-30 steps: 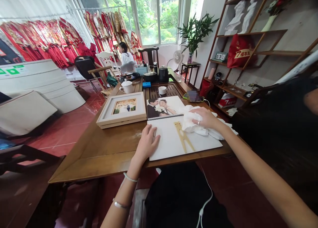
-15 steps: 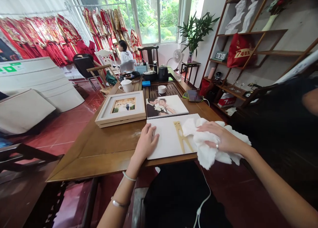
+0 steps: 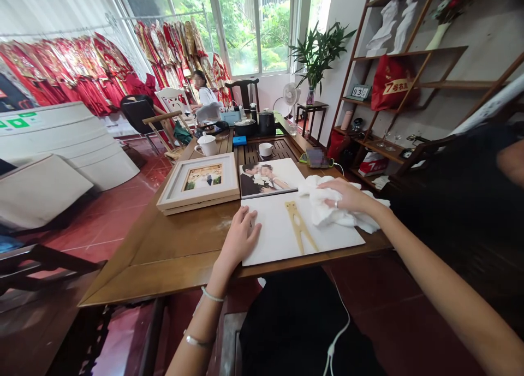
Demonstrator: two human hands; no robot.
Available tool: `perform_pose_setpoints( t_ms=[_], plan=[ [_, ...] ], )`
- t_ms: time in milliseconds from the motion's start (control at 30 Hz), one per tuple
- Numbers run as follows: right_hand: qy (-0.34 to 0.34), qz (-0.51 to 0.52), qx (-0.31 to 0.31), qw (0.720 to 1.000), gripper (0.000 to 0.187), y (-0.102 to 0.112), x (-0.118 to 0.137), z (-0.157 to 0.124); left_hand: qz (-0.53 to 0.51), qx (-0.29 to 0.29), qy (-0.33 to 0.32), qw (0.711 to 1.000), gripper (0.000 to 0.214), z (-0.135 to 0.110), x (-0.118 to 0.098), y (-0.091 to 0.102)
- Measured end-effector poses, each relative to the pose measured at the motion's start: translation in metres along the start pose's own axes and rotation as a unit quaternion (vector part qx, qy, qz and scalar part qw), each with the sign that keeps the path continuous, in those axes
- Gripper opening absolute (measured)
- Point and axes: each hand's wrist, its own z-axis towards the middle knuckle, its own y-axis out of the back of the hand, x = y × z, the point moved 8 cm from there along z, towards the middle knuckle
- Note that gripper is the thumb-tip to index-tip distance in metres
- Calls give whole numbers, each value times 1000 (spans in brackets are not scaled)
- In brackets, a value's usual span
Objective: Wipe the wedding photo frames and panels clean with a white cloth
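Observation:
A white panel (image 3: pixel 270 245) lies flat at the table's near edge, with a yellowish stand piece (image 3: pixel 295 220), narrow at the top and two-legged, on its face. My left hand (image 3: pixel 244 235) rests on the panel's left edge, fingers spread. At the panel's far right corner, my right hand (image 3: pixel 347 196) grips a crumpled white cloth (image 3: pixel 325 207) and presses it to the surface. The cloth hides that corner and trails off to the right. Just beyond the panel lies a photo print of a couple (image 3: pixel 270 178).
Stacked wooden photo frames (image 3: pixel 198 182) sit at the left on the wooden table (image 3: pixel 172 256). Farther back are a lidded white cup (image 3: pixel 207 144), a small white cup (image 3: pixel 265 149) and a phone (image 3: pixel 318 158) on a cable. Another person (image 3: pixel 204 95) sits at the far end.
My right hand has slid the cloth away from me and slightly left, uncovering the panel's near right corner. My left hand stays in place.

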Motion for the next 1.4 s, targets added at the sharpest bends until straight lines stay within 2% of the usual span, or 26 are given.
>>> perform_pose_setpoints(
  t_ms=[100,200,433,533,600,700,967,1100,1233,1400],
  plan=[
    [-3,-28,5,1000,47,-2,-4,16,3,-10,6,1000,34,0,1,0],
    [18,-51,6,998,46,-2,12,11,5,-11,16,1000,34,-1,1,0],
    [95,-54,31,993,42,0,73,-57,4,1,27,1000,35,1,-1,0],
    [110,-54,58,991,48,0,85,-81,2,1,22,1000,36,1,-2,-1],
    [111,-49,75,990,49,-1,87,-86,0,-5,17,1000,34,0,-2,0],
    [104,-36,78,991,50,-1,85,-78,1,-7,14,1000,34,0,-2,0],
    [63,-53,22,996,42,-8,55,-10,0,-17,6,1000,34,0,-1,0],
    [30,-85,17,996,41,-12,50,11,1,-17,12,1000,35,-1,-1,0],
    [28,-109,29,993,38,-18,71,2,2,-10,26,1000,38,-1,-1,-1],
    [38,-92,30,995,40,-18,106,-43,-6,-17,31,999,36,-2,-2,0]
  ],
)
